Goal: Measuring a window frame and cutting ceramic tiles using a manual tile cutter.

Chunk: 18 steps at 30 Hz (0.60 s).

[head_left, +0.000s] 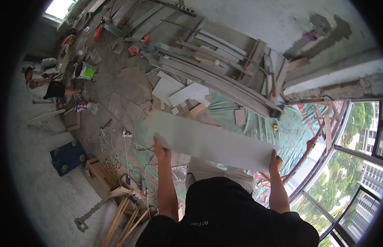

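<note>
Head camera: a long pale board (212, 139) spans the space in front of the person's torso, above the green sheet (227, 108). The left hand (162, 153) grips its near edge toward the left end, the right hand (275, 162) its right end. Both thumbs lie against the board; the other fingers are largely hidden.

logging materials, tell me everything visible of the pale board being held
The pale board is a long, plain, flat rectangle, smooth-looking; its exact material is unclear. It is held crosswise above the green sheet, slanting down rightward in the picture. The left grip holds its near edge by the left end; the right grip, its right end.
</note>
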Tool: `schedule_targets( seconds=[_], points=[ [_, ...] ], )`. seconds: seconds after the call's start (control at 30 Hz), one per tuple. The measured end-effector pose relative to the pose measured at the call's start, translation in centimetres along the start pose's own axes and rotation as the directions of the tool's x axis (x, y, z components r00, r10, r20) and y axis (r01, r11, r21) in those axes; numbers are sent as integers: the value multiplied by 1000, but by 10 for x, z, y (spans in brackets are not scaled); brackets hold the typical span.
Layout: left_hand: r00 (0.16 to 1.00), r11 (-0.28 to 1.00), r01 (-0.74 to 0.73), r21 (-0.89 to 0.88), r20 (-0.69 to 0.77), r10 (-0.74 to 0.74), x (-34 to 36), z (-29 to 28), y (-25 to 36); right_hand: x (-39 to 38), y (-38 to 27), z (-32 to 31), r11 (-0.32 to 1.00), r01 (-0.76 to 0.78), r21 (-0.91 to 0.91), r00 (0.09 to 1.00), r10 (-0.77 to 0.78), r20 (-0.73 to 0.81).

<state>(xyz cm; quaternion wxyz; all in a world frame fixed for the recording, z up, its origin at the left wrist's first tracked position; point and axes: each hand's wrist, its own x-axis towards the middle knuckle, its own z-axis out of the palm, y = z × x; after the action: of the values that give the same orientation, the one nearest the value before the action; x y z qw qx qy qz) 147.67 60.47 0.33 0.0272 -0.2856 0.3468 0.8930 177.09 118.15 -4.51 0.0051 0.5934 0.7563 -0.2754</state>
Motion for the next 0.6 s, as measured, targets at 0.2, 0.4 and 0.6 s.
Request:
schedule_targets(
  seconds=[0.2, 0.4, 0.6],
  points=[
    [996, 996, 85, -6, 27, -84, 180, 56, -7, -5, -79, 55, 991, -120, 56, 985, 126, -114],
    [996, 998, 54, 15, -65, -53, 310, 96, -8, 10, -178, 99, 951, -129, 281, 991, 131, 10],
    [997, 994, 66, 86, -39, -63, 364, 154, -43, 48, -190, 114, 953, -121, 277, 992, 128, -10]
  ],
)
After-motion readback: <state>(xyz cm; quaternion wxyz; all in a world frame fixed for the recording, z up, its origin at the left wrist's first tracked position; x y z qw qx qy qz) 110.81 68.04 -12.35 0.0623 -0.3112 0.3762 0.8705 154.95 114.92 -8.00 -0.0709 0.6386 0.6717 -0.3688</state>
